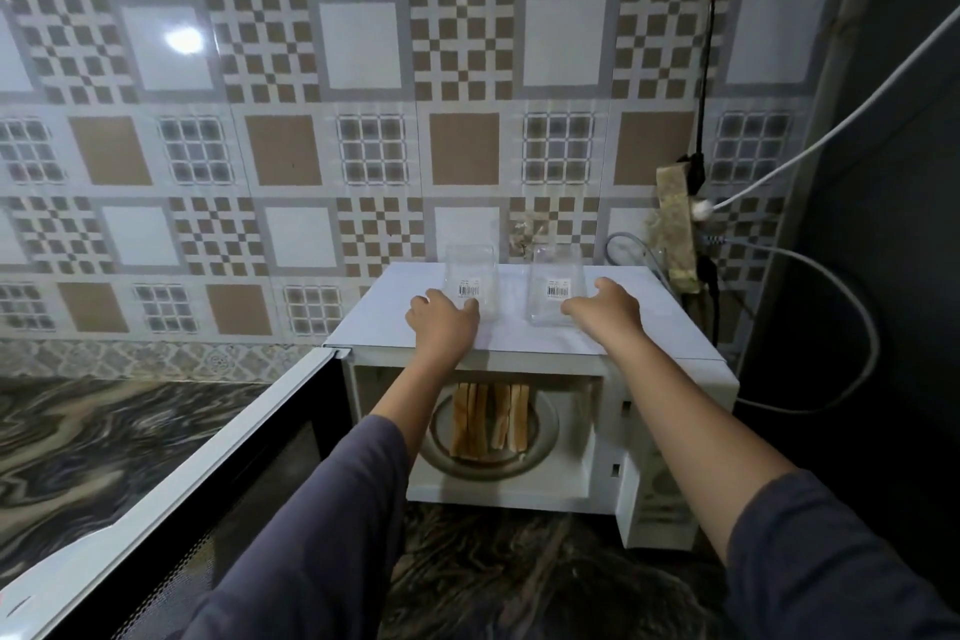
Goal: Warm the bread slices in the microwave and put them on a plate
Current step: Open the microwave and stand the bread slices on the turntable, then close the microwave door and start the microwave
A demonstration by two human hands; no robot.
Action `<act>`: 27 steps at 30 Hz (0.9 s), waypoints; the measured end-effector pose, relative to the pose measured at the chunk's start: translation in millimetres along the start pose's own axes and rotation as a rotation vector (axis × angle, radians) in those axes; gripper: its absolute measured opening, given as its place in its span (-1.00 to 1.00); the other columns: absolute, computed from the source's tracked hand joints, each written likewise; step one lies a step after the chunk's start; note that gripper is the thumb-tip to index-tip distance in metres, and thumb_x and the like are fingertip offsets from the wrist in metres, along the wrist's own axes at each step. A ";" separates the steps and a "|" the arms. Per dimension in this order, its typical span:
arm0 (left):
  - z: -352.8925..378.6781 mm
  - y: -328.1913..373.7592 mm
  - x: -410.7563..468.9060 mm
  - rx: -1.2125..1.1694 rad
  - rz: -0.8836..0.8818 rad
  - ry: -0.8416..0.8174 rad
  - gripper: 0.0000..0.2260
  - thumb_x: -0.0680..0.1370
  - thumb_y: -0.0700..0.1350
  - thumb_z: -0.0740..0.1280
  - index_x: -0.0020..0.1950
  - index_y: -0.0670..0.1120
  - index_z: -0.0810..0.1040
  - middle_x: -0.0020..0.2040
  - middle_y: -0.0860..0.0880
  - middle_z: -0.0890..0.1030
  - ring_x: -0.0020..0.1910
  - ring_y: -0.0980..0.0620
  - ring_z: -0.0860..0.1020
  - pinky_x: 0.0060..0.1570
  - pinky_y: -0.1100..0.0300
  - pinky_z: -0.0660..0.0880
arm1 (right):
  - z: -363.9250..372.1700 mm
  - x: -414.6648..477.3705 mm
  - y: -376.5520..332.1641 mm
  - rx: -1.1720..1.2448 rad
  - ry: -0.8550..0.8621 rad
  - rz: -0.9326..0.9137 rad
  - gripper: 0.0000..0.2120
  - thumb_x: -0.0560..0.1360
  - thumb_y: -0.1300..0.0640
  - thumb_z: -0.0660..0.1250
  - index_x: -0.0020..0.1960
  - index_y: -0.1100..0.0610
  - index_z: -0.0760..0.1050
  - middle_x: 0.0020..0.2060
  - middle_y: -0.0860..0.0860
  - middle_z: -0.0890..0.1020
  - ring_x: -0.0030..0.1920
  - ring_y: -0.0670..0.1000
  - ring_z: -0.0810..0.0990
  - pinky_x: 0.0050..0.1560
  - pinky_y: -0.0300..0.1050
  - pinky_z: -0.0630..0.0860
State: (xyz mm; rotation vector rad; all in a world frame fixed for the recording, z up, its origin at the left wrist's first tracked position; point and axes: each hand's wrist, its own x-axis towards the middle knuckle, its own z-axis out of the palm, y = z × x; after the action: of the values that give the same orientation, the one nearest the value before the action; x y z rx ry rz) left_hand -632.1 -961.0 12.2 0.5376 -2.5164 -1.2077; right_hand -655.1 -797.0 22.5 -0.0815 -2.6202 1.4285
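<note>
Left hand [442, 322], right hand [605, 309]: spread, empty, on the white microwave's [519, 340] top; tan bread slices [491, 424] inside look light, soft, so pinch edges.

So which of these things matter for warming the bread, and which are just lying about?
For the job: bread slices, microwave, its open door, left hand, right hand, probably two clear containers.
Lying about: power strip, white cable, marble counter.

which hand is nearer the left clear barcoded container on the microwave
Left. The left hand sits at the front of the left clear barcoded container; the right hand is further right, at the other clear container.
</note>
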 end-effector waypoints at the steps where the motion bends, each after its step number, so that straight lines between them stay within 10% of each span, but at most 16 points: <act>1: -4.5 -2.1 -6.3 -0.001 0.013 0.007 -0.50 0.60 0.00 0.16 0.44 -0.25 0.17 0.45 -0.22 0.19 0.42 -0.20 0.18 0.38 -0.03 0.19 | -1.8 -8.2 -0.2 0.006 0.002 -0.002 -0.52 0.50 0.15 0.28 0.37 0.24 0.28 0.31 0.16 0.41 0.28 0.16 0.41 -0.01 -0.16 0.31; 16: -187.8 -86.1 -163.4 -0.134 0.296 0.288 -0.60 0.60 -0.09 0.12 0.42 -0.20 0.28 0.42 -0.14 0.31 0.41 -0.06 0.25 0.36 0.13 0.18 | 87.6 -215.2 -36.3 0.212 -0.120 -0.247 -0.58 0.49 0.12 0.28 0.33 0.12 0.37 0.30 0.08 0.44 0.20 0.04 0.45 0.08 -0.15 0.38; 22: -250.1 -174.4 -205.3 -0.202 0.158 0.434 -0.73 0.58 -0.13 0.14 0.04 -0.29 0.53 0.01 -0.25 0.56 0.12 -0.18 0.49 -0.04 0.10 0.32 | 153.1 -278.9 -86.9 0.216 -0.260 -0.418 -0.66 0.51 0.16 0.27 0.27 0.19 0.46 0.26 0.10 0.50 0.30 0.07 0.44 0.31 -0.07 0.35; 27: -237.2 -243.5 -239.7 -0.371 0.018 0.145 -0.74 0.63 -0.04 0.11 -0.03 -0.14 0.53 -0.06 -0.06 0.56 -0.01 0.00 0.47 -0.02 0.11 0.36 | 195.6 -327.7 -96.0 0.086 -0.434 -0.601 -0.67 0.56 0.11 0.23 0.27 0.21 0.49 0.34 0.11 0.44 0.40 0.03 0.31 0.33 -0.25 0.14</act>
State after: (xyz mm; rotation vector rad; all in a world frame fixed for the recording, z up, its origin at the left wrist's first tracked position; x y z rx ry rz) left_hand -271.5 -1154.4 -62.5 0.4866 -2.1035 -1.5220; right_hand -361.1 -1051.7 -37.4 1.0364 -2.5288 1.4312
